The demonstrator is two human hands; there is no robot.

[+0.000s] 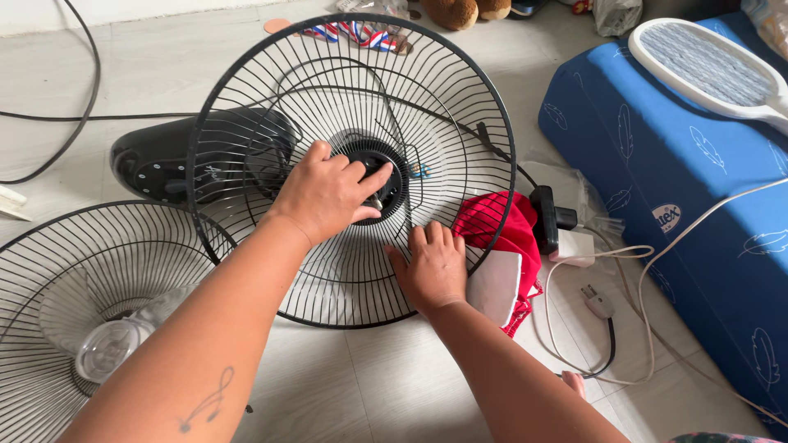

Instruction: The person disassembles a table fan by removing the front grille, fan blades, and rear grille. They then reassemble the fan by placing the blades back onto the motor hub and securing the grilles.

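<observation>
A round black wire fan guard (353, 98), made of thin radial spokes and concentric rings, lies on the pale tiled floor (386, 385) over the glossy black plastic motor housing (164, 160) of a fan. At the guard's centre sits a round black plastic locking nut (392, 184) around the motor shaft. The left hand (324, 193) rests on this hub, its fingers (373, 176) curled around the nut and pinching it between thumb and forefinger. The right hand (432, 267) lies flat on the lower spokes of the guard, fingers (427, 240) pressed together and pointing away from the person, holding the wires down.

To the left, a second black wire guard (49, 271) lies on the floor with a translucent plastic fan blade (111, 344) inside it. Just beside the right hand is a crumpled red cloth (501, 226) with a white piece against it. Near that lie a black plug adapter (548, 217) and loose white and black cables (607, 344). A blue fabric-covered mattress (681, 205) with a feather print fills the right side, and a white plastic racket-shaped mesh swatter (706, 66) rests on top. A black cord (74, 115) crosses the floor at upper left.
</observation>
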